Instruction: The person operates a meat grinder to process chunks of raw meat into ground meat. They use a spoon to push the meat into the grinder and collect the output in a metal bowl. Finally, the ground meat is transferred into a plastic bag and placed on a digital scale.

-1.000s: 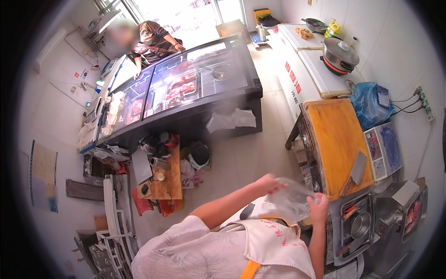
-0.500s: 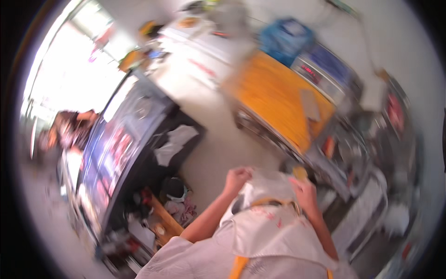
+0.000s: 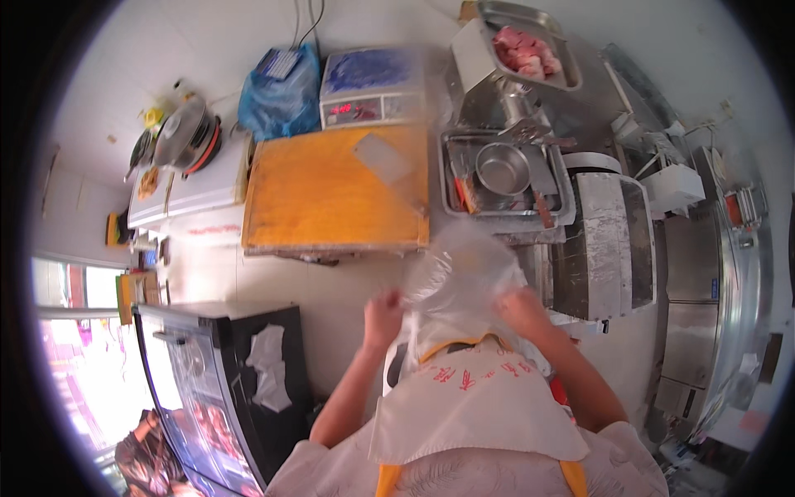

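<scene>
Between both hands, a clear plastic bag (image 3: 460,286), left fingers (image 3: 383,308) and right fingers (image 3: 520,305) clamped on its edges.

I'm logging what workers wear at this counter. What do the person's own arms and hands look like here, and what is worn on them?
Both hands, the left hand and the right hand, are bare: no gloves, and no rings or watch that can be made out. The forearms are uncovered up to short pale patterned sleeves. A white apron with red markings and orange straps covers the chest.
</scene>
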A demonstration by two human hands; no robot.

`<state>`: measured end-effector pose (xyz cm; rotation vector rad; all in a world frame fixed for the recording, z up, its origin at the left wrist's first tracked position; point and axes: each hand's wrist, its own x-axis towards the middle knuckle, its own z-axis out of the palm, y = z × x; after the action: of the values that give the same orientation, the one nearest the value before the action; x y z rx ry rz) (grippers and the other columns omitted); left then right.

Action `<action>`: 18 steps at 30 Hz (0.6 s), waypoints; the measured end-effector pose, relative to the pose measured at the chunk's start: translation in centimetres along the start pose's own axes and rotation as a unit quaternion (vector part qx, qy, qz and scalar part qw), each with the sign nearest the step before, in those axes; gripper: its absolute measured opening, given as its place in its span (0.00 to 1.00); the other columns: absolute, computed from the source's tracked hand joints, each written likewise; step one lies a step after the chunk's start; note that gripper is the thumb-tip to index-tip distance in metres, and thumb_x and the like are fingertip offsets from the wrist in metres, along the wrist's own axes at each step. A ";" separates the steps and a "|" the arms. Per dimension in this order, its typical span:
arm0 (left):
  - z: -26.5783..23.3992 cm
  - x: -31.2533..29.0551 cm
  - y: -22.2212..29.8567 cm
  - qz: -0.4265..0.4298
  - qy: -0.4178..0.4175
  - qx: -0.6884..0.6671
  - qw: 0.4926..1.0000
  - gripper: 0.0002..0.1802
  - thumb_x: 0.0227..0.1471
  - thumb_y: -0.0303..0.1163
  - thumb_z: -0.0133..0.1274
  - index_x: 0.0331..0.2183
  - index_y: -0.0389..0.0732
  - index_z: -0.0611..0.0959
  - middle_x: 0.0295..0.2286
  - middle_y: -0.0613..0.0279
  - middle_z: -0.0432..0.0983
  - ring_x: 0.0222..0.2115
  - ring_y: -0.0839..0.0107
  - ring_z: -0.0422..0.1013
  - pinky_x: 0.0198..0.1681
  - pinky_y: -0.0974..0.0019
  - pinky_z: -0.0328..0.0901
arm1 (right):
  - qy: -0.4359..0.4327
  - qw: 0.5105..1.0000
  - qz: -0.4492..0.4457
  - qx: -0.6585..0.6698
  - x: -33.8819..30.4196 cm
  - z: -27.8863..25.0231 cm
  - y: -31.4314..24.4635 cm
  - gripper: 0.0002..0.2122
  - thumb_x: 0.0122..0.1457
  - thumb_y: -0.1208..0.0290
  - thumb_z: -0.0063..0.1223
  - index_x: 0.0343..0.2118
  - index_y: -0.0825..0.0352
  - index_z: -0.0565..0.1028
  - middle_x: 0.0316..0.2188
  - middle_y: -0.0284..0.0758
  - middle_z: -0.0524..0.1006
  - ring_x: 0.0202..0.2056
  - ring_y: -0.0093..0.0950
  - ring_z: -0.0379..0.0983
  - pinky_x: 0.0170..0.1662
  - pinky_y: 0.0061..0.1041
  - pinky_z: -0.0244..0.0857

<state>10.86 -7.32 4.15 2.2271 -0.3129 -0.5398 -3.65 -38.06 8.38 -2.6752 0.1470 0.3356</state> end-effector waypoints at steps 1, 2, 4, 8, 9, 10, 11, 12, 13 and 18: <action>2.6 -1.2 -3.0 -0.127 -0.044 -0.160 0.978 0.13 0.59 0.35 0.61 0.38 0.34 0.89 0.29 0.56 0.87 0.29 0.72 0.81 0.38 0.63 0.73 | 0.050 0.998 -0.014 0.046 -1.7 1.9 1.1 0.08 0.60 0.68 0.65 0.36 0.67 0.83 0.34 0.43 0.81 0.34 0.41 0.78 0.42 0.37 0.73; 3.1 -2.0 -2.5 -0.125 -0.026 -0.162 0.978 0.14 0.59 0.37 0.63 0.39 0.36 0.90 0.27 0.58 0.87 0.29 0.73 0.81 0.39 0.64 0.74 | 0.100 0.991 -0.023 0.090 -2.4 2.7 1.9 0.09 0.60 0.65 0.66 0.31 0.67 0.85 0.34 0.42 0.80 0.33 0.41 0.77 0.41 0.35 0.72; 2.0 -1.4 0.7 -0.119 -0.026 -0.165 0.979 0.13 0.62 0.37 0.60 0.36 0.35 0.89 0.29 0.59 0.85 0.30 0.73 0.79 0.39 0.65 0.73 | 0.093 0.979 0.064 0.167 -2.8 1.3 2.2 0.11 0.60 0.64 0.66 0.38 0.67 0.83 0.31 0.41 0.80 0.32 0.37 0.78 0.40 0.35 0.72; 0.9 4.0 5.9 -0.118 -0.152 -0.679 0.708 0.11 0.67 0.32 0.52 0.37 0.34 0.83 0.31 0.60 0.77 0.29 0.73 0.72 0.33 0.71 0.68 | 0.130 0.924 0.224 0.281 -0.7 -3.5 2.9 0.13 0.59 0.67 0.70 0.40 0.69 0.80 0.27 0.35 0.79 0.29 0.26 0.76 0.37 0.28 0.70; 0.6 5.1 9.0 -0.122 -0.145 -0.731 0.656 0.10 0.68 0.31 0.51 0.38 0.34 0.81 0.32 0.60 0.76 0.29 0.73 0.71 0.32 0.72 0.67 | 0.173 0.888 0.237 0.354 0.2 -4.9 3.7 0.11 0.58 0.70 0.71 0.37 0.68 0.78 0.27 0.30 0.77 0.29 0.20 0.73 0.36 0.23 0.69; 0.5 6.1 11.1 -0.128 -0.135 -0.778 0.601 0.09 0.68 0.31 0.50 0.40 0.34 0.80 0.32 0.59 0.75 0.29 0.73 0.70 0.31 0.73 0.66 | 0.171 0.845 0.236 0.448 1.0 -5.6 5.0 0.11 0.59 0.71 0.71 0.37 0.67 0.77 0.28 0.29 0.77 0.29 0.20 0.73 0.36 0.23 0.69; 0.8 7.3 11.9 -0.128 -0.168 -0.809 0.548 0.09 0.68 0.30 0.50 0.41 0.33 0.79 0.32 0.59 0.75 0.27 0.75 0.69 0.29 0.74 0.64 | 0.166 0.794 0.232 0.537 1.5 -6.3 6.7 0.10 0.59 0.71 0.71 0.37 0.66 0.77 0.29 0.29 0.78 0.29 0.21 0.74 0.36 0.23 0.70; 1.4 8.5 12.3 -0.128 -0.200 -0.837 0.493 0.09 0.68 0.30 0.49 0.42 0.33 0.79 0.32 0.59 0.75 0.26 0.77 0.68 0.27 0.75 0.63 | 0.157 0.736 0.225 0.619 2.2 -7.0 8.4 0.10 0.60 0.72 0.70 0.37 0.65 0.76 0.29 0.29 0.78 0.29 0.21 0.74 0.36 0.23 0.70; 1.6 9.5 12.6 -0.128 -0.229 -0.860 0.438 0.09 0.68 0.29 0.49 0.43 0.32 0.78 0.31 0.59 0.75 0.24 0.78 0.67 0.26 0.76 0.61 | 0.141 0.685 0.200 0.686 3.2 -7.9 9.3 0.09 0.61 0.72 0.68 0.38 0.65 0.77 0.30 0.28 0.78 0.32 0.22 0.75 0.39 0.25 0.71; 4.9 12.7 13.8 -0.135 -0.298 -0.789 0.520 0.12 0.71 0.29 0.42 0.45 0.33 0.78 0.25 0.65 0.73 0.14 0.82 0.57 0.17 0.76 0.54 | 0.026 0.469 0.127 0.873 5.8 -12.8 15.5 0.06 0.68 0.68 0.61 0.44 0.61 0.80 0.33 0.26 0.81 0.42 0.24 0.78 0.51 0.33 0.69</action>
<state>19.07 -24.43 8.31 0.1994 0.2191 -1.1115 2.30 -57.86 11.75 -0.5306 0.5321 0.0264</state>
